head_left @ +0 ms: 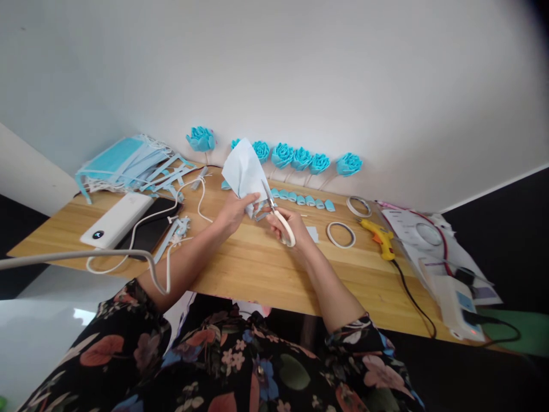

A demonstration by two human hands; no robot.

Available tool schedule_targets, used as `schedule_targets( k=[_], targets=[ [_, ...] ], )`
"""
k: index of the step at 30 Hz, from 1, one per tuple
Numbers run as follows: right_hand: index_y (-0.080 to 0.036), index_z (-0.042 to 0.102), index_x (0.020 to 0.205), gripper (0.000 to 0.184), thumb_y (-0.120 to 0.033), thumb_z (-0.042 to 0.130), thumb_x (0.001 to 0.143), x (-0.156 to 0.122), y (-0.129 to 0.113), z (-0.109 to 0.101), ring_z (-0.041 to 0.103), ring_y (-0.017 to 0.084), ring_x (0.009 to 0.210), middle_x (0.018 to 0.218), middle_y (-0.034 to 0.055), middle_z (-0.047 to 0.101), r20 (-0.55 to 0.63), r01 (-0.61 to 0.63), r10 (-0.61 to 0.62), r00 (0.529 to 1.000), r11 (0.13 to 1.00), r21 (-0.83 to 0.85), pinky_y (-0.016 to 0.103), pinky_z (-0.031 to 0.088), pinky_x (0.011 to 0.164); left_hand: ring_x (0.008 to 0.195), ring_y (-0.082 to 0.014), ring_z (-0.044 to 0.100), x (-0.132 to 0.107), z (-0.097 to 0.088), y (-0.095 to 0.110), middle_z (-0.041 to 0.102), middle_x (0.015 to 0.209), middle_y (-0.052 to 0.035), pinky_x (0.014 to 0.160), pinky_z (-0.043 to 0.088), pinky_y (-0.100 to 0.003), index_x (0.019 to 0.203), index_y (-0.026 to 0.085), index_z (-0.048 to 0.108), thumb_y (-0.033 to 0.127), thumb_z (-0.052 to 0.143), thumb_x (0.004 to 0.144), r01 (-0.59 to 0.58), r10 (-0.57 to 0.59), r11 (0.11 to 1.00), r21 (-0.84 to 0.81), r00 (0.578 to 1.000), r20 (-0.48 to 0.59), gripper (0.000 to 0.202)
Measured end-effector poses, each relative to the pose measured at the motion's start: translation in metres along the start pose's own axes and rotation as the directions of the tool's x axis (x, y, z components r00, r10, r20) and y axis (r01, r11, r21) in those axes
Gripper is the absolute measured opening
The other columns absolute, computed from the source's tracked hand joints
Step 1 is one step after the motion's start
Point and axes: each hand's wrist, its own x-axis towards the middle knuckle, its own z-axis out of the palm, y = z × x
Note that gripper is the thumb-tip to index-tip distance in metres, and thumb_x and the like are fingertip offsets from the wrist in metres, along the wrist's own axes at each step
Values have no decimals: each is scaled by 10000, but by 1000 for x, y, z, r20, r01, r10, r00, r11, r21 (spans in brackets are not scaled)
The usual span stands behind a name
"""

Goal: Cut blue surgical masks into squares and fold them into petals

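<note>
My left hand (235, 210) pinches the lower corner of a pale blue mask sheet (243, 169), which stands up above the wooden table (240, 269). My right hand (288, 223) is closed around the cream handles of a pair of scissors (278, 216). The blades point up and left into the sheet's lower right edge. Both hands hover just above the table's middle.
Several blue rosettes (300, 157) stand along the wall, small blue rolls (300, 199) in front. A stack of masks (120, 163), cut strips, a white power bank (116, 220) and phone lie left. Tape rings (341, 234), a yellow glue gun (380, 236) and a power strip (454, 303) lie right.
</note>
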Motion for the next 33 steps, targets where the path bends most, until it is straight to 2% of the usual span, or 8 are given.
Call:
schedule_targets(
  k=[3, 5, 9, 15, 21, 33],
  targets=[
    [-148, 715, 1083, 627, -596, 792, 651, 0, 1, -1, 420, 59, 400, 534, -68, 530, 7, -13, 13, 1000, 1000, 20, 192, 337, 383, 798, -188, 655, 4, -3, 7, 719, 930, -74, 725, 515, -291, 985, 143, 656, 337, 857, 604, -31, 29, 998, -46, 999, -45, 473],
    [-148, 706, 1074, 618, -598, 788, 659, 1, 2, -1, 416, 60, 398, 532, -69, 529, 25, -25, 25, 999, 999, 22, 192, 329, 380, 883, -221, 674, 7, -6, 11, 727, 1008, -96, 782, 535, -310, 1036, 138, 659, 330, 880, 570, -35, 31, 998, -54, 997, -75, 550],
    [-154, 688, 1066, 599, -598, 776, 673, 0, 2, -1, 440, 64, 412, 562, -60, 551, 58, -26, 26, 998, 1000, -5, 193, 328, 390, 853, -231, 683, 8, -10, 14, 732, 962, -90, 776, 551, -330, 1001, 129, 663, 267, 901, 504, 3, -6, 1000, -29, 996, -86, 568],
    [-154, 660, 1053, 585, -616, 753, 707, 2, 3, -3, 495, 77, 474, 629, -35, 592, 110, 47, -44, 993, 999, -22, 205, 378, 440, 858, -239, 686, 5, -6, 13, 733, 958, -100, 777, 564, -340, 976, 119, 678, 224, 889, 496, 23, -27, 999, -36, 994, -106, 535],
    [-173, 616, 901, 510, -656, 705, 763, 5, 11, -5, 509, 83, 503, 673, -15, 609, 126, 101, -96, 987, 994, -29, 218, 388, 469, 819, -216, 669, 2, -3, 13, 724, 949, -90, 748, 554, -324, 997, 121, 660, 210, 893, 489, 42, -42, 999, -3, 996, -75, 567],
    [-183, 601, 848, 536, -696, 711, 740, 2, 11, -3, 491, 78, 484, 650, -22, 583, 95, 87, -85, 992, 996, -19, 205, 369, 433, 825, -218, 668, -1, -1, 12, 710, 919, -70, 764, 554, -340, 971, 134, 635, 244, 889, 509, 44, -43, 998, 42, 999, -29, 539]
  ],
)
